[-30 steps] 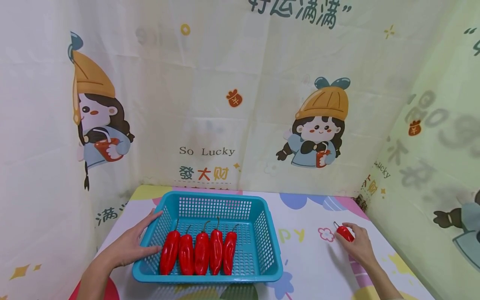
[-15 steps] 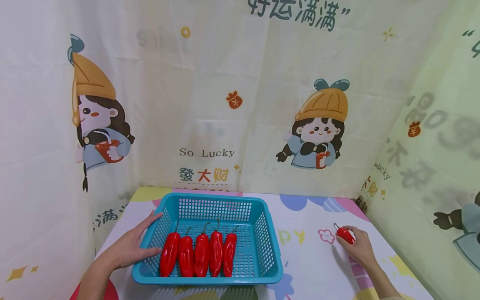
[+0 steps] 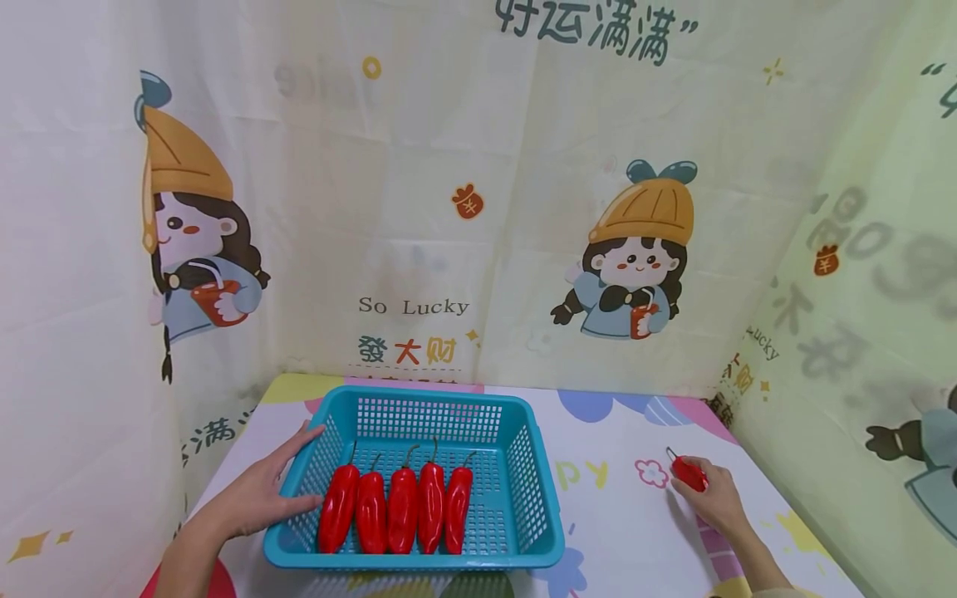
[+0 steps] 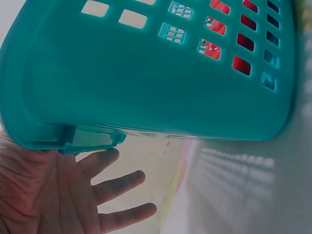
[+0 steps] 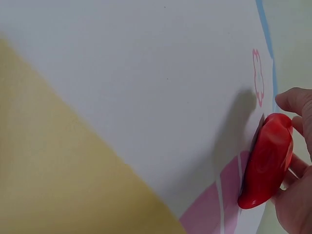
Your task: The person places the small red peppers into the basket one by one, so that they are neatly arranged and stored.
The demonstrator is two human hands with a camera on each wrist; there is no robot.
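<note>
My left hand (image 3: 257, 490) holds the left rim of a blue-green plastic basket (image 3: 549, 498), thumb over the rim. In the left wrist view, several fingers (image 4: 119, 187) stretch out straight below the rim, apart from the wall; the thumb is hidden there. Several red chili peppers (image 3: 402, 511) lie side by side in the basket, stems pointing away from me. Right of the basket, my right hand (image 3: 718, 490) grips another red chili pepper (image 5: 269, 161) between thumb and fingers. Its stem points away to the left in the head view, and its shadow falls on the table.
A white table covering (image 3: 620, 523) with colourful prints lies under everything. Cream printed cloth (image 3: 523, 249) hangs behind the table and along both sides. The basket's right part shows its perforated floor (image 3: 486, 490).
The head view has tilted up very slightly. My right hand has shifted a little nearer with its chili pepper, the fingers lying further over it. The left hand, basket and other peppers stay put.
</note>
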